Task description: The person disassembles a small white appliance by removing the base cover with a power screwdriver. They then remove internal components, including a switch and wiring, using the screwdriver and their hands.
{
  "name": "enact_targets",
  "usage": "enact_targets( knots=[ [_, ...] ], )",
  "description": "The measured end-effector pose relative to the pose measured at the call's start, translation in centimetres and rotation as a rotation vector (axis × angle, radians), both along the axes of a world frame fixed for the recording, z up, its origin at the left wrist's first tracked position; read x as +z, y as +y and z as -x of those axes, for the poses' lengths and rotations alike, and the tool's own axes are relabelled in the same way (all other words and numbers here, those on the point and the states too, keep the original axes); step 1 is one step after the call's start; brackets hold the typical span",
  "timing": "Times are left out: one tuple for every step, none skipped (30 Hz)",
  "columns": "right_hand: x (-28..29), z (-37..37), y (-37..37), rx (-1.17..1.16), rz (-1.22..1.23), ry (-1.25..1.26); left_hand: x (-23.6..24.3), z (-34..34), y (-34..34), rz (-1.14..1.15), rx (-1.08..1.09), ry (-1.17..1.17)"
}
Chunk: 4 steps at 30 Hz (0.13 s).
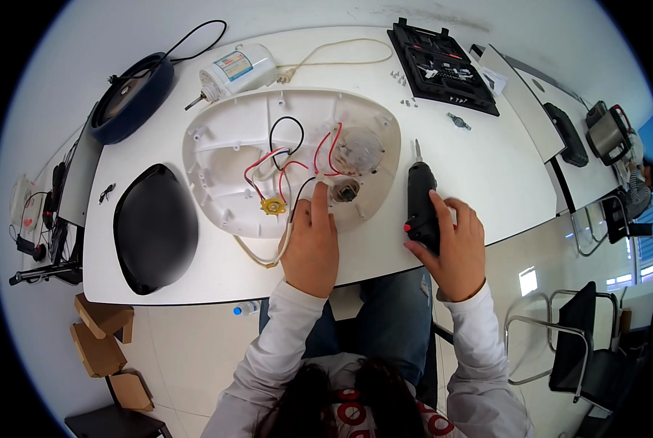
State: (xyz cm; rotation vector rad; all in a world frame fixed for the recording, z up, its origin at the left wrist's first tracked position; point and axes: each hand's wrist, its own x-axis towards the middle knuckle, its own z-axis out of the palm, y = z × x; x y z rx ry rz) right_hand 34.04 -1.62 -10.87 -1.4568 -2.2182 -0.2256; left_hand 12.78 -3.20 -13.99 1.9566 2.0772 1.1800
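Observation:
In front of me a white plastic housing point(231, 197) lies with its hollow inside up. Red, black and white wires run across it to a yellow round part point(273, 206), a clear round part point(359, 151) and a small black square part point(346, 191). My left hand point(310, 252) reaches over the near rim, index finger stretched out to the wires beside the black part; its thumb is mostly hidden. A pale cable point(265, 261) passes by that hand. To the right, my right hand point(458, 244) grips a black cordless screwdriver point(420, 204), its bit pointing away from me.
A black oval cover point(156, 230) lies at left, with a dark blue round part point(133, 98) behind. A white motor-like cylinder point(239, 69) lies beyond the housing. Screws point(406, 103) and an open black tool case point(443, 66) are far right. A chair point(578, 343) stands right.

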Motion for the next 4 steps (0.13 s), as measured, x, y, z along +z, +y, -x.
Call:
enact_targets(
  knots=[
    [0.3, 0.5, 0.2, 0.022, -0.021, 0.078, 0.0, 0.0, 0.0, 0.003, -0.001, -0.004],
    [0.5, 1.1, 0.4, 0.044, -0.041, 0.156, 0.0, 0.1, 0.0, 0.02, -0.003, -0.015],
    [0.6, 1.6, 0.7, 0.062, -0.061, 0.234, 0.1, 0.0, 0.0, 0.038, -0.009, -0.025],
    [0.1, 1.9, 1.3, 0.115, -0.074, 0.335, 0.3, 0.0, 0.0, 0.055, -0.014, -0.036]
  ],
)
